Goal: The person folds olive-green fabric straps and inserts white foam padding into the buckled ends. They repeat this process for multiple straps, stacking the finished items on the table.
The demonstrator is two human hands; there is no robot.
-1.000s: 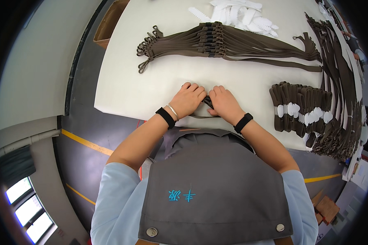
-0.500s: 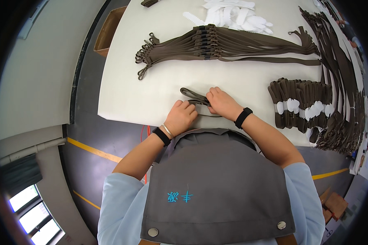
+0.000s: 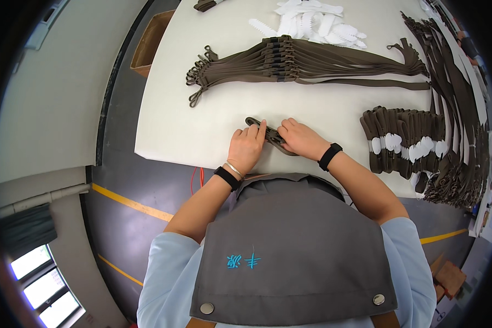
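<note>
Near the table's front edge lies a dark brown webbing strap [image 3: 275, 139], folded into a compact looped bundle and slanting from upper left to lower right. My left hand [image 3: 248, 146] grips its left part from the near side, one finger stretched along the top of the folds and the thumb hidden. On the bundle's right part, my right hand [image 3: 303, 140] is closed with curled fingers, which cover that end. Beyond my hands a fanned row of similar brown straps [image 3: 333, 57] lies across the table, with looped ends at the left and black pieces at mid-length.
White toothed strips [image 3: 317, 22] are heaped at the far side. Folded straps with white bands [image 3: 404, 139] stand bunched at the right, beside long loose straps [image 3: 459, 109] along the table's right edge. A brown box [image 3: 150, 44] is on the floor past the white table's [image 3: 175, 136] left edge.
My left hand has moved up and right onto the strap, one finger now extended over it. The bundle looks tighter and flatter, and the loose length below it is no longer visible.
</note>
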